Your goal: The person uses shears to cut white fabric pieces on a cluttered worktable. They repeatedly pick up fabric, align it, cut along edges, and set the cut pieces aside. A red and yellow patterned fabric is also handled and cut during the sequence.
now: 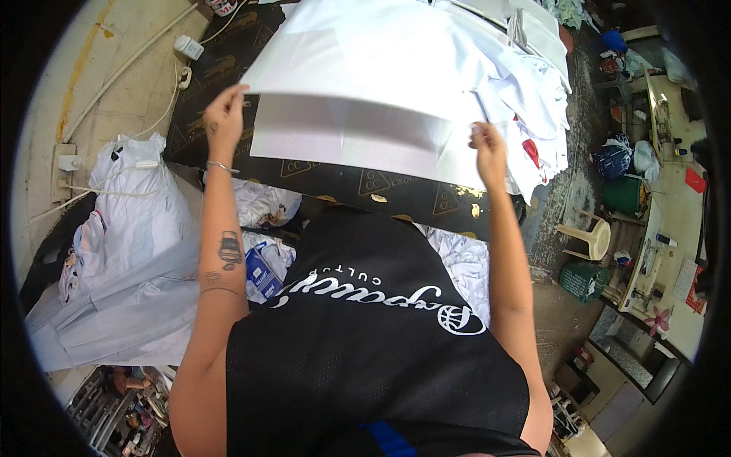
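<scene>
Hands grip a white sheet [358, 99] above the black table [343, 186], left hand [225, 118] pinching its left edge, right hand [487, 148] closed on its lower right edge, beside piled white cloth [525, 84].

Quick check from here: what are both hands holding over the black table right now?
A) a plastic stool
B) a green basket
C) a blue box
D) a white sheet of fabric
D: the left hand and right hand each grip an edge of the white sheet, held up above the black table.
</scene>
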Demonstrator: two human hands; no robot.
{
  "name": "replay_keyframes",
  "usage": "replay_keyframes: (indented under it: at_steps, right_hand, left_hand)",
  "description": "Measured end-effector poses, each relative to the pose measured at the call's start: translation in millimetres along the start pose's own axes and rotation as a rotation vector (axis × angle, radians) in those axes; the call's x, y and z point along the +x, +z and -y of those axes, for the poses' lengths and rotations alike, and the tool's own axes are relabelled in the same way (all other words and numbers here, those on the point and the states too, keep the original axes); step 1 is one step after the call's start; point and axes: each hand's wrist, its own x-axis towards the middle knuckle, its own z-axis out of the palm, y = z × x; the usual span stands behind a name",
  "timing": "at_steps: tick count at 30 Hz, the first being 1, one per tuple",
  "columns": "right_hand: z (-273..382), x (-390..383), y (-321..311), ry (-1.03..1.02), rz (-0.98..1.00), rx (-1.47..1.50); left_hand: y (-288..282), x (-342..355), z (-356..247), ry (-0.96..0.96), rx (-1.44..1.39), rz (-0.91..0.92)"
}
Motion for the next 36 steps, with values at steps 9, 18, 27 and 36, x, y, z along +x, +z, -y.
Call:
replay_keyframes:
  at_steps: [9,18,27,36]
  right_hand:
    - [-57.2,-55.2,52.5,0.168,-0.031,-0.181]
    - [-60.8,-80.6,66.7,0.188,0.047,-0.298]
    - [-42.8,-107.8,70.6,-0.138,0.036,-0.799]
    - [-109.2,-128.1,-81.7,0.153,-0.392,-1.099]
  left_hand:
    - [25.3,-102.7,61.8,-0.362,-0.247,-0.058]
    - [17.5,-122.1,73.9,-0.544,0.098,-0.128]
    - [52.0,-113.8,47.7,-0.164,0.74,-0.029]
    - [170.0,-18.2,13.4,0.203,0.423,0.27]
